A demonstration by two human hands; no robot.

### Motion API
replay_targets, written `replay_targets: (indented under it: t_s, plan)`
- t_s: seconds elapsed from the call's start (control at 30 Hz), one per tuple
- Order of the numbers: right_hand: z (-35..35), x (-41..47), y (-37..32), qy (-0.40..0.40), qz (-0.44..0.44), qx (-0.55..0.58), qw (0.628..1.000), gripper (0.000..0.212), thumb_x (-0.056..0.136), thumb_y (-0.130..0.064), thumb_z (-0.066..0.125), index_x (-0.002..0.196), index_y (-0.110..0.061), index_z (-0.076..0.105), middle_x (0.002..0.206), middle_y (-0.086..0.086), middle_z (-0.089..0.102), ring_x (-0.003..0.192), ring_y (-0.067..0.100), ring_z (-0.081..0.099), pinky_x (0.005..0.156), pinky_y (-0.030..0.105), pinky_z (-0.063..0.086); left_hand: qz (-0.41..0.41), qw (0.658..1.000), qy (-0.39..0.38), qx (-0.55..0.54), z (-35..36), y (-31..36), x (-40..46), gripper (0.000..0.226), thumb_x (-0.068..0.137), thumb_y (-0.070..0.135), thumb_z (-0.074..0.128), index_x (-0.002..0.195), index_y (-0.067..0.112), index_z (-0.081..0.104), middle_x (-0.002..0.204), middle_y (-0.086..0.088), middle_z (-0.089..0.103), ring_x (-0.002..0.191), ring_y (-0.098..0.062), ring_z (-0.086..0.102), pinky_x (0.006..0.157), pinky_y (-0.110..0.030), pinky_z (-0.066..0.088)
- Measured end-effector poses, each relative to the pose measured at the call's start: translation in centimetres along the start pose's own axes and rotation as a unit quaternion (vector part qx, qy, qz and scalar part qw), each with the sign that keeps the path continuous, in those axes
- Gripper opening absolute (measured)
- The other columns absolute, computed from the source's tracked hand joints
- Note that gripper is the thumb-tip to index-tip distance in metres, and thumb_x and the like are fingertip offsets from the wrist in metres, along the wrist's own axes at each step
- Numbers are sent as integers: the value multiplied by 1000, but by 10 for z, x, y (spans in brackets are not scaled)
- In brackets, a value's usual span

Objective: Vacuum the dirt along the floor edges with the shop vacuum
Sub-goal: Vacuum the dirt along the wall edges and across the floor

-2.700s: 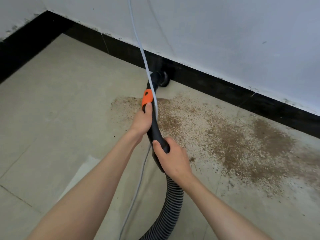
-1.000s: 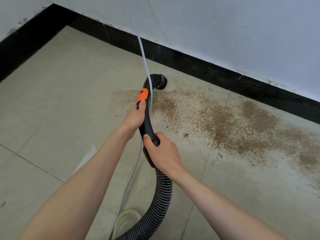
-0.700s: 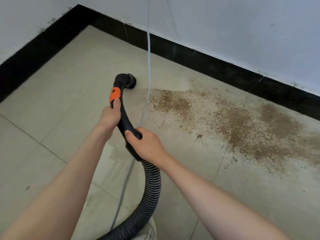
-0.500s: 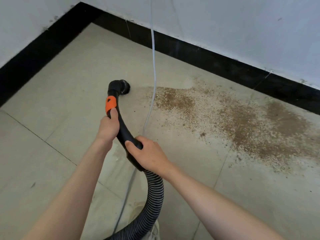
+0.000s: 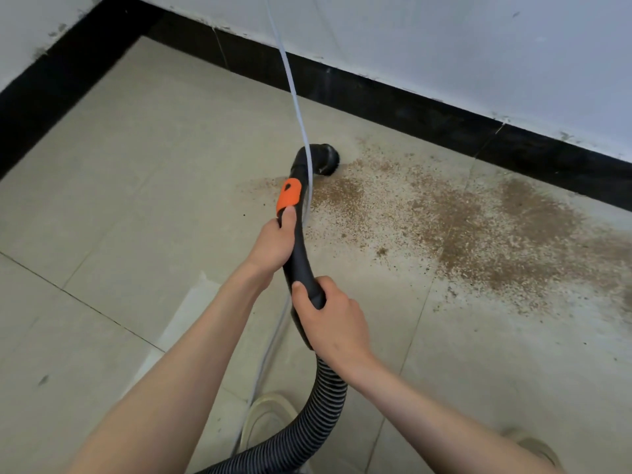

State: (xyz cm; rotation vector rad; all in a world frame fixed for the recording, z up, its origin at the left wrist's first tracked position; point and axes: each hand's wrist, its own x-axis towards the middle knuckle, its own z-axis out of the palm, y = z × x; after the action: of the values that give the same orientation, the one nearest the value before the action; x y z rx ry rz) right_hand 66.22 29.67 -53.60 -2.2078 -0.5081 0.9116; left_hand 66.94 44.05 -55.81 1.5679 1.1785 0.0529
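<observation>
A black curved vacuum wand with an orange slider ends in a round nozzle set on the floor at the left end of the dirt. My left hand grips the wand just below the orange slider. My right hand grips the wand lower down, where the ribbed black hose begins. Brown gritty dirt spreads over the beige tiles to the right of the nozzle, near the black baseboard.
A thin pale cord hangs from above, crosses in front of the wand and runs down to the floor. White walls meet at a corner at the upper left. My shoes show at the bottom edge. Tile left of the nozzle looks free of grit.
The nozzle has swung from the clean tile at the left back to the right, onto the left edge of the dirt patch. Both hands keep their grip on the wand.
</observation>
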Motion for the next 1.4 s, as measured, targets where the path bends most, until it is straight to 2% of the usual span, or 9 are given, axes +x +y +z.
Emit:
replay_targets:
  t_s: [0.2, 0.33, 0.5, 0.8, 0.97, 1.1, 1.2, 1.27, 1.4]
  plan:
    - [-5, -6, -1, 22, 19, 7, 1000, 28, 94, -53, 43, 95, -27, 52, 76, -1, 61, 73, 24, 52, 62, 34, 38, 8, 998, -62, 12, 11, 9, 0, 49, 100, 47, 29, 92, 5, 53, 82, -9, 53, 75, -23, 49, 71, -32, 38]
    - [4, -2, -10, 0, 13, 30, 999, 30, 93, -52, 43, 96, -25, 55, 82, 2, 65, 80, 27, 58, 69, 36, 45, 3, 999, -35, 11, 0, 7, 2, 45, 99, 47, 30, 83, 11, 51, 80, -7, 52, 76, -23, 49, 71, -32, 38]
    - [22, 10, -24, -91, -34, 13, 995, 33, 93, -52, 44, 73, -26, 41, 69, -3, 55, 74, 26, 56, 60, 34, 37, -32, 997, 72, -18, -42, -12, 0, 49, 100, 45, 30, 108, 3, 53, 98, -12, 57, 89, -25, 54, 84, -36, 46]
    - [55, 8, -42, -259, -52, 61, 963, 38, 97, -49, 42, 111, -15, 52, 95, 4, 62, 87, 23, 61, 77, 35, 47, -42, 984, 171, 27, -90, -41, -15, 48, 100, 42, 29, 109, 1, 53, 97, -13, 55, 87, -25, 52, 72, -31, 39]
    - [63, 9, -40, -309, -60, 41, 948, 41, 97, -50, 42, 116, -15, 49, 99, 2, 59, 86, 18, 56, 66, 26, 42, -59, 985, 156, -41, -100, -55, -25, 45, 100, 43, 30, 108, 4, 51, 97, -12, 57, 89, -26, 54, 81, -38, 45]
    - [66, 14, -39, -352, -54, 52, 933, 46, 98, -49, 42, 123, -12, 52, 109, 5, 61, 99, 21, 59, 79, 31, 47, -64, 988, 134, -46, -106, -61, -30, 48, 99, 45, 31, 109, 3, 53, 96, -12, 57, 85, -25, 53, 78, -37, 45]
    - [60, 20, -35, -396, -11, 70, 916, 43, 98, -47, 43, 115, -11, 57, 101, 5, 61, 91, 20, 61, 71, 28, 51, -58, 992, 110, -39, -104, -63, -35, 46, 100, 44, 31, 106, 5, 54, 101, -14, 59, 93, -27, 57, 88, -42, 47]
    - [55, 27, -34, -390, 23, 95, 916, 37, 99, -44, 43, 106, -12, 59, 90, 4, 63, 80, 19, 62, 72, 29, 54, -60, 993, 98, -35, -100, -63, -37, 40, 100, 44, 30, 94, 12, 54, 102, -15, 60, 96, -29, 58, 93, -46, 46]
    - [56, 59, -42, -246, 74, 160, 953, 31, 102, -31, 41, 107, -7, 59, 81, 6, 63, 73, 20, 61, 75, 32, 55, -63, 992, 102, -28, -96, -60, -37, 40, 100, 45, 29, 95, 12, 52, 108, -18, 61, 103, -32, 58, 96, -46, 46]
